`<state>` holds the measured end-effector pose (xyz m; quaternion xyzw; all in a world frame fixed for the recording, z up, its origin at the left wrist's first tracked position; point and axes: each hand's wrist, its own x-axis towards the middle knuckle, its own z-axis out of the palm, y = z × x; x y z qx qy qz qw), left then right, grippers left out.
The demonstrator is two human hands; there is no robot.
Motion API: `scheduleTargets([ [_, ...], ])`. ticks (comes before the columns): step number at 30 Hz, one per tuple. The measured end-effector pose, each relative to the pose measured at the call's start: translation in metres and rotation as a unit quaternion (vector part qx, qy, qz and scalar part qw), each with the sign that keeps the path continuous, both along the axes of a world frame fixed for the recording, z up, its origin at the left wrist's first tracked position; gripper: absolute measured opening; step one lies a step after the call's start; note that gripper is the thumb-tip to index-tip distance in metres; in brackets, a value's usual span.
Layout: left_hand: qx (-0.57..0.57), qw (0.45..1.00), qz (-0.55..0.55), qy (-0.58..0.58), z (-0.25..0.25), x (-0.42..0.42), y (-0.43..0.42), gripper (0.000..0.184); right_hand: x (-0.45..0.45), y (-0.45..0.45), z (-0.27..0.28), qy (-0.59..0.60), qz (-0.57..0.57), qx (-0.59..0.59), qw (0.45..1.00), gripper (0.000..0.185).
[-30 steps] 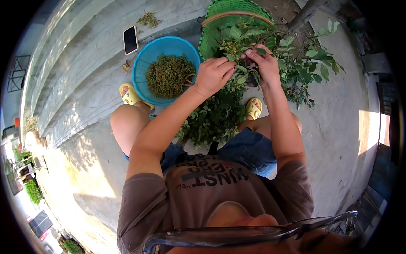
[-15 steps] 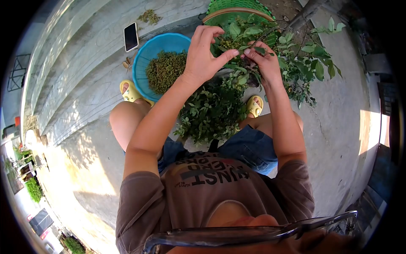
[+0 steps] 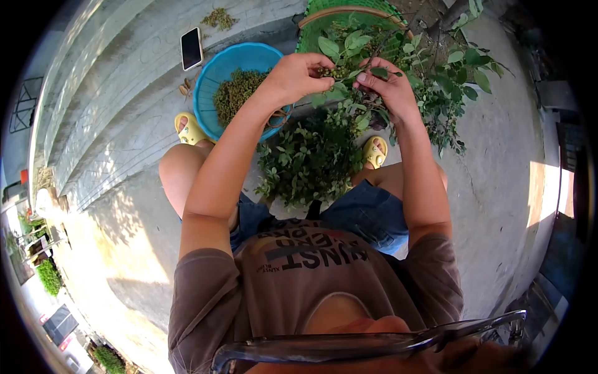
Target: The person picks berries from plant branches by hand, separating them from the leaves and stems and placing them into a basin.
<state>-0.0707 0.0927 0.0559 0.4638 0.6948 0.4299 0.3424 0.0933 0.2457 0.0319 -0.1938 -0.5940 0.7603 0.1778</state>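
Note:
My right hand [image 3: 386, 86] is closed on a leafy branch [image 3: 367, 47] in front of the green basket. Beside it, my left hand [image 3: 302, 78] has thumb and fingers curled around a small green berry cluster [image 3: 330, 73] on that branch. To the left stands a blue basin [image 3: 215, 78] holding a heap of greenish-brown berry clusters [image 3: 237, 93], partly hidden by my left forearm. A pile of leafy cuttings [image 3: 308, 162] lies between my feet, below the hands.
A green woven basket [image 3: 309, 38] with a brown handle stands at the top. A phone [image 3: 192, 48] and a small berry bunch [image 3: 219, 19] lie on the concrete step left of it. More leafy branches [image 3: 458, 78] spread out at the right.
My left hand left the branch with its fingers spread, then came back and closed at the berries. The branch shifted slightly while my right hand kept hold of it.

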Motion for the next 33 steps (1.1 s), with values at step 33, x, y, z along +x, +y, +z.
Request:
scheduleTargets([
  [33,0.102,0.92,0.246,-0.289,-0.053,0.027,0.015,0.002,-0.013,-0.02,-0.019,0.009,-0.084,0.172,0.981,0.019],
])
